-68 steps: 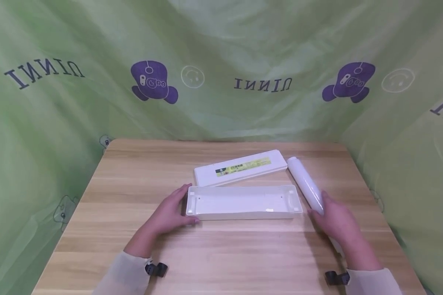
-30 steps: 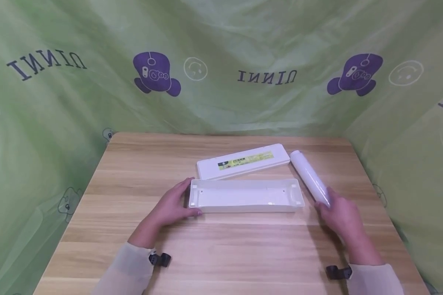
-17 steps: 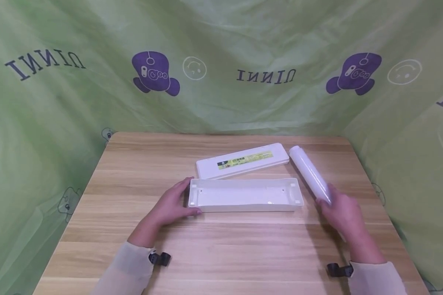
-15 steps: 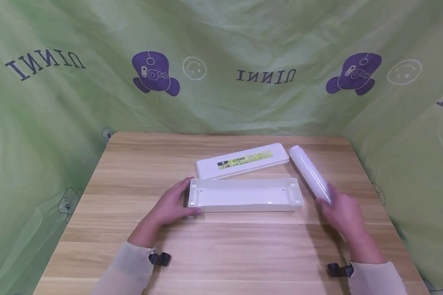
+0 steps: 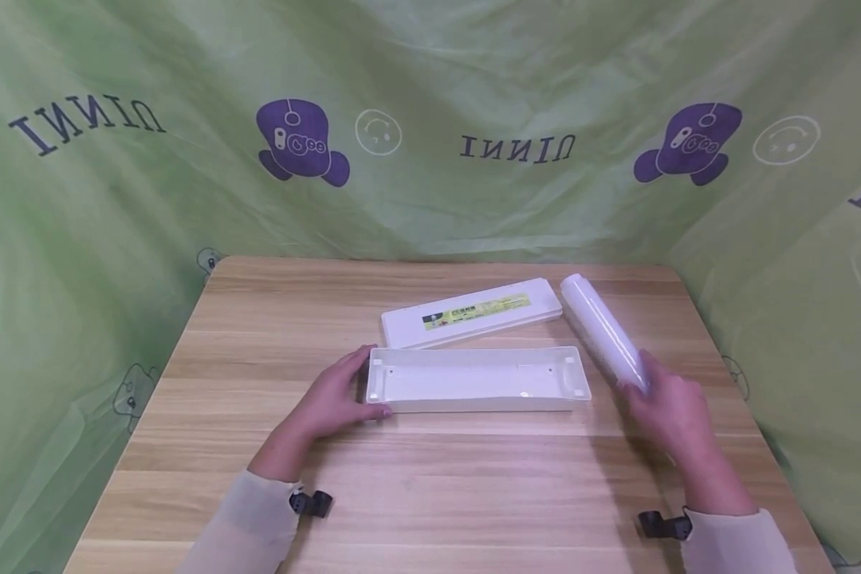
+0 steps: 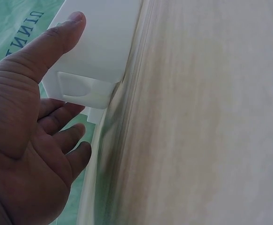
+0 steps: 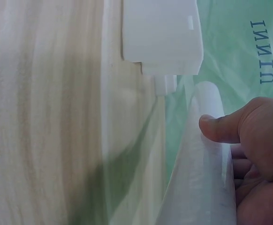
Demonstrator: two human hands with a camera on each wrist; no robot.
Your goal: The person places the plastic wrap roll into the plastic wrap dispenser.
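An open-topped white plastic box (image 5: 477,405) stands lengthwise on the table, its inside bare. My left hand (image 5: 333,402) holds its left end; in the left wrist view the thumb presses the box's front wall (image 6: 103,42) while the fingers bend behind the end. A roll of cling film (image 5: 603,331) is gripped near its close end by my right hand (image 5: 670,410), to the right of the box. In the right wrist view the thumb lies across the roll (image 7: 200,173) and the other fingers are partly hidden behind it. The roll slants away, apart from the box.
Behind the box lies a long white lid (image 5: 472,313) with a yellow-green label, set at a slant. All of it is on a wood-grain table (image 5: 445,494). A green printed curtain (image 5: 430,215) surrounds the table's back and sides.
The roll's far end has risen and my right hand has shifted slightly to the right with it. My left hand, the box and the lid keep their places; the head view tilted a little earlier.
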